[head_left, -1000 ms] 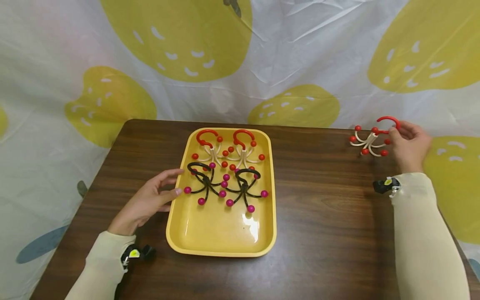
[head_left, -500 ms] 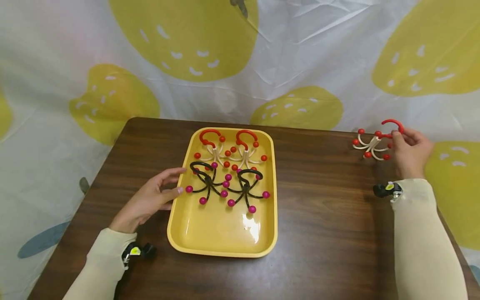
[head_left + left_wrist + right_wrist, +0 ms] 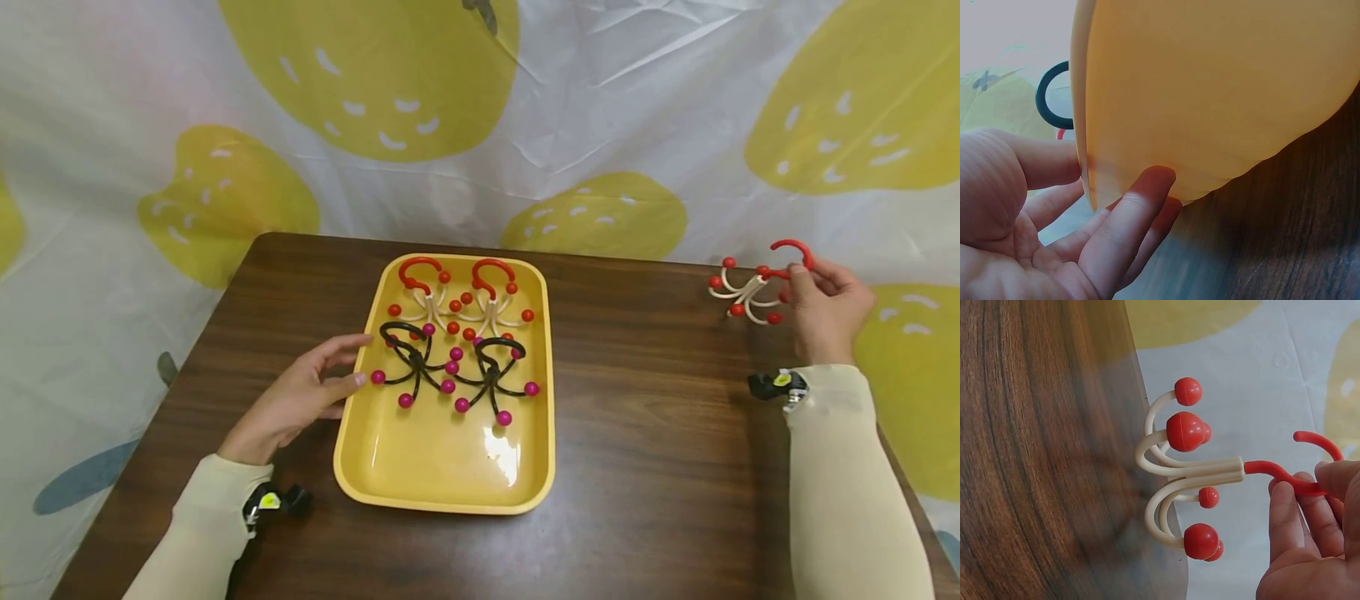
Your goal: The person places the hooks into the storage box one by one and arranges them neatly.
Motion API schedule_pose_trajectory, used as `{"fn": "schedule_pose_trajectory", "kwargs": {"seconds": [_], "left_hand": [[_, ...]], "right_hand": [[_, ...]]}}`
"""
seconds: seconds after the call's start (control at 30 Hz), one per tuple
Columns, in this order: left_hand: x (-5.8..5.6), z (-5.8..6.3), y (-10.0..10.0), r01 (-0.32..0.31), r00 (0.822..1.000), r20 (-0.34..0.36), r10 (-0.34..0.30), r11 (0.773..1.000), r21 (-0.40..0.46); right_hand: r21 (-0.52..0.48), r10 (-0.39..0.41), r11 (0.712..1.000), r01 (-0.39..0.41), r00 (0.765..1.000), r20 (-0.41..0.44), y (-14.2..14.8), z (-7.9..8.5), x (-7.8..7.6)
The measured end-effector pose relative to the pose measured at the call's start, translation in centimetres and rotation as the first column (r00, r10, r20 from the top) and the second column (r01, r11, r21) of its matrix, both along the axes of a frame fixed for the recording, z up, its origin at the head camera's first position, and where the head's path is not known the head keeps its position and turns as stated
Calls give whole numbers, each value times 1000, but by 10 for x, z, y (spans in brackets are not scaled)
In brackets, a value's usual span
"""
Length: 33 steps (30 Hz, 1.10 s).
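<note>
My right hand (image 3: 832,312) pinches the red hook of a multi-arm hanger hook (image 3: 1210,472) at the far right. Its curved cream arms end in red balls, and in the right wrist view it hangs sideways near the table edge. At the left, my left hand (image 3: 300,400) holds the rim of a yellow tray (image 3: 444,507), thumb at the rim and fingers against the outer wall (image 3: 1222,81). Inside the tray stand two cream hanger hooks with red hooks (image 3: 492,310) at the back. Two black ones with magenta balls (image 3: 491,375) are in front of them.
The brown wooden table (image 3: 645,433) lies under the tray. Behind it hangs a white cloth (image 3: 585,108) printed with yellow fruit. Each wrist wears a small black camera, such as the right camera (image 3: 776,384).
My right hand has drifted slightly right and down in the head view, carrying the hanger hook. My left hand keeps its place at the tray. The head view has shifted a little.
</note>
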<state>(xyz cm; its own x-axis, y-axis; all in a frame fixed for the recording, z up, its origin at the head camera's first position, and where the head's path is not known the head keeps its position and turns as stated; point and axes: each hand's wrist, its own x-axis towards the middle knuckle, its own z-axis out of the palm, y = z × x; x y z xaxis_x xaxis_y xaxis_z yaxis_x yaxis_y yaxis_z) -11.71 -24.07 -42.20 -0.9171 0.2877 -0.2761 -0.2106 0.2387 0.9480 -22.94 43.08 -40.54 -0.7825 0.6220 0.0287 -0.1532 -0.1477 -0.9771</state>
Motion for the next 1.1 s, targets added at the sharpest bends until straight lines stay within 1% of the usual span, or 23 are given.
{"fn": "schedule_pose_trajectory", "kwargs": {"seconds": [0.13,0.4,0.63,0.87,1.1], "left_hand": [[-1,-1,-1,-5,1000,4,5,1000,-15],[-3,0,-1,3,1000,5,-2,999,-35],[-2,0,-1,-9,1000,13,9,1000,-7],[-2,0,-1,0,1000,10,0,1000,6],[-2,0,-1,-1,1000,13,1,1000,-2]], "right_hand": [[8,-5,1000,5,1000,-3,-4,1,3],[5,0,1000,0,999,-44,-12,5,7],[2,33,999,-33,997,-70,-19,12,12],[-6,49,999,-50,992,-118,-27,17,15],[21,95,995,-93,983,-155,-39,30,23]]}}
